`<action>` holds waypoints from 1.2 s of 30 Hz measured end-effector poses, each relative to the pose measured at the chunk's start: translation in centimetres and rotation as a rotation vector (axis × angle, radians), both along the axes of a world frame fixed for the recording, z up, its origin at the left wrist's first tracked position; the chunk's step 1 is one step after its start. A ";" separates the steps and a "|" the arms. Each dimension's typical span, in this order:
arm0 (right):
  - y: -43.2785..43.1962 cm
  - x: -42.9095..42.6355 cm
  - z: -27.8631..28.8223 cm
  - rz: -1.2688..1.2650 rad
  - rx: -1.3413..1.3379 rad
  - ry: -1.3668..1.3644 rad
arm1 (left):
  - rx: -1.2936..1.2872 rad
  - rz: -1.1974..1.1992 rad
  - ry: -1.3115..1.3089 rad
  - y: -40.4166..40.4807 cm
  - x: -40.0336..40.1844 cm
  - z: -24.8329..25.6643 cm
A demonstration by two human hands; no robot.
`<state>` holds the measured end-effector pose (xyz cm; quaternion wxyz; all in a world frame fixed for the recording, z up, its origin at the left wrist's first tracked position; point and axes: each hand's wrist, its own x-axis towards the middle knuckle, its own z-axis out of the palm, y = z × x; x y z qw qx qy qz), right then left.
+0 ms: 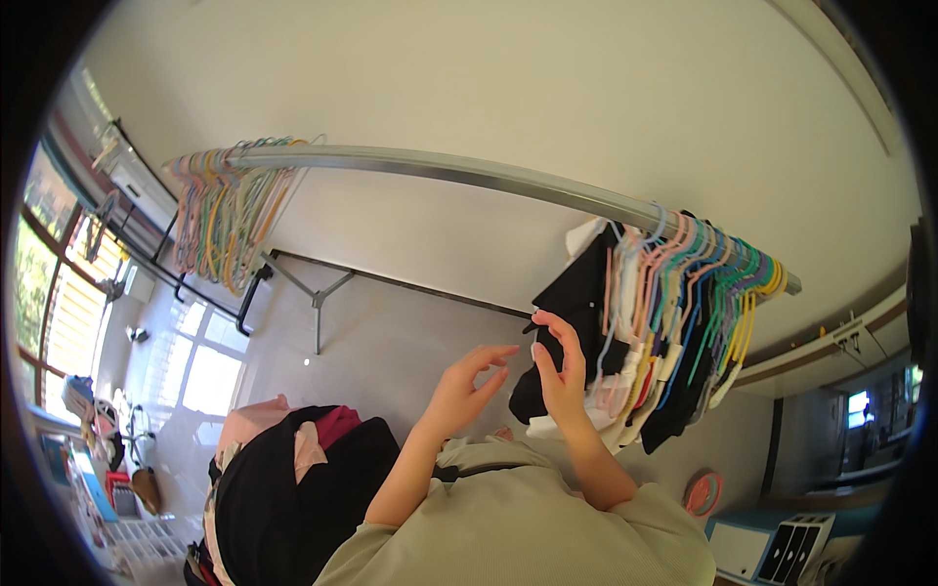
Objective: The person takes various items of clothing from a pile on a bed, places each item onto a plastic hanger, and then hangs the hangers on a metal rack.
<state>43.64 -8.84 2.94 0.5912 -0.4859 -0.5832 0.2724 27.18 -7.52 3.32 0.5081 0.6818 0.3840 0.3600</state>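
Note:
Both of my hands are raised in front of my torso, below a metal clothes rail [440, 167]. My left hand [476, 381] has its fingers apart and holds nothing. To its right my right hand [563, 366], also with fingers spread and nothing held, is in front of a black garment [579, 293] on the rail. Beside that garment hang many clothes on coloured plastic hangers [685, 256]. At the rail's left end is a dense bunch of bare hangers [227, 212]. A heap of clothes, with a black garment [293, 513] on top, lies at the lower left.
The rack's grey leg [316, 300] and black base bar [410, 282] stand by the wall. Black rails [212, 300] are at the left near the windows. A pink round basket [703, 492] and a low cabinet [740, 546] are at the lower right.

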 end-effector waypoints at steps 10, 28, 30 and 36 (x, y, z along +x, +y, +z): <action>3.5 -11.1 -1.5 0.345 -0.171 0.090 | 0.012 0.295 -0.034 -0.1 -11.4 -0.8; 5.5 -23.8 -2.3 0.709 -0.333 0.016 | -0.001 0.697 -0.084 -2.5 -24.2 -3.9; 6.2 -24.8 -2.2 0.765 -0.368 -0.006 | -0.018 0.749 -0.095 -3.0 -24.5 -4.1; 8.4 -28.6 -3.0 0.887 -0.394 0.066 | -0.085 0.894 -0.105 -3.7 -27.0 -4.4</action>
